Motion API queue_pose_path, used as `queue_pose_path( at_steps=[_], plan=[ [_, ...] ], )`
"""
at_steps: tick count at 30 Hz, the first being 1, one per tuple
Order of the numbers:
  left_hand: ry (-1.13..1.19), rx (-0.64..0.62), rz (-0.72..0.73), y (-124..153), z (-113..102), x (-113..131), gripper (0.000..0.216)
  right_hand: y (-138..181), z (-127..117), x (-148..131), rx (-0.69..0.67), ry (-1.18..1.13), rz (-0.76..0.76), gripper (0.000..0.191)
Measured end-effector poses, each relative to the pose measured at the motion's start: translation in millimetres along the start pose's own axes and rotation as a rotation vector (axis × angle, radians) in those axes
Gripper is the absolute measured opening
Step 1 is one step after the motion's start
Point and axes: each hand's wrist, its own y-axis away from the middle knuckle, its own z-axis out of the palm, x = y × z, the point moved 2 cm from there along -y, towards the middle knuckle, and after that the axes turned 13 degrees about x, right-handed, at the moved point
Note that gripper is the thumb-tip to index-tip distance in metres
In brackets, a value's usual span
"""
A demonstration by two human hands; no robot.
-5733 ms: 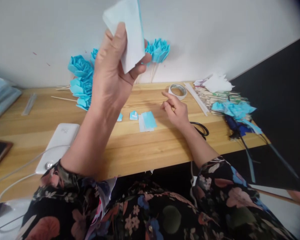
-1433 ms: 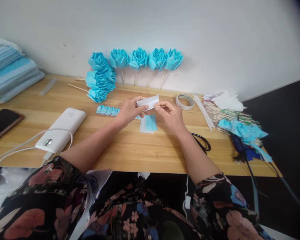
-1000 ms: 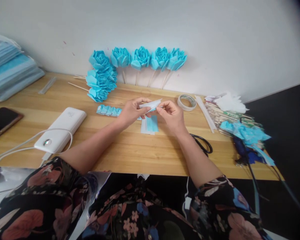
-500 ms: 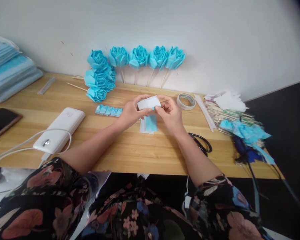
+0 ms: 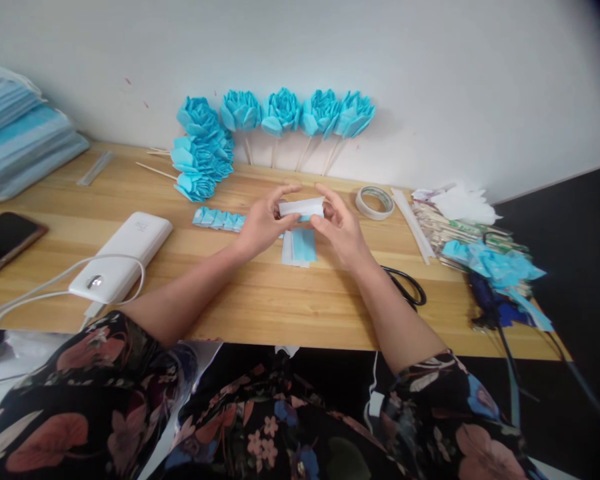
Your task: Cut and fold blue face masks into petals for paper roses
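My left hand (image 5: 266, 223) and right hand (image 5: 344, 230) pinched one strip (image 5: 300, 207) by opposite ends above table (image 5: 260, 300), probably to keep it taut. Sheets (image 5: 305, 245) lay close by, likely for easy reach; count unclear. Four flowers (image 5: 282, 113) leaned against wall (image 5: 420, 80), perhaps to avoid crushing; more, overlapping, lay left, uncountable. One tape roll (image 5: 375, 215), right.

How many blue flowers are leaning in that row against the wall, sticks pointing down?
4. Left to right: the leftmost flower, second flower, third flower and rightmost flower, the last two overlapping in view. I left out the flower pile beside them, where some may be hidden.
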Motion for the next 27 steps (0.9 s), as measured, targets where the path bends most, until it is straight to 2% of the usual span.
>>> queue_pose_path(
  at_steps=[2, 5, 9, 14, 16, 21, 27],
  plan=[
    [-0.012, -0.011, 0.009, 1, 1, 0, 0.053, 1, 1, 1, -0.001, 0.016, -0.012, 0.064],
    [0.036, -0.039, -0.032, 2, 1, 3, 0.054, 1, 0, 2, 0.049, 0.051, 0.003, 0.054],
    [0.187, -0.057, -0.166, 3, -1, 8, 0.053, 1, 1, 2, 0.067, -0.009, 0.021, 0.049],
    [0.270, -0.129, -0.333, 3, 0, 5, 0.038, 1, 2, 1, 0.082, -0.039, 0.026, 0.051],
    [0.270, -0.131, -0.353, 2, 1, 3, 0.034, 1, 0, -2, 0.087, -0.016, 0.013, 0.050],
    [0.335, -0.045, -0.367, -1, -2, 0, 0.023, 1, -9, -15, 0.153, 0.064, -0.070, 0.044],
    [0.396, -0.037, -0.375, -3, -5, 2, 0.019, 0, -12, -26, 0.053, 0.152, -0.159, 0.030]
  ],
)
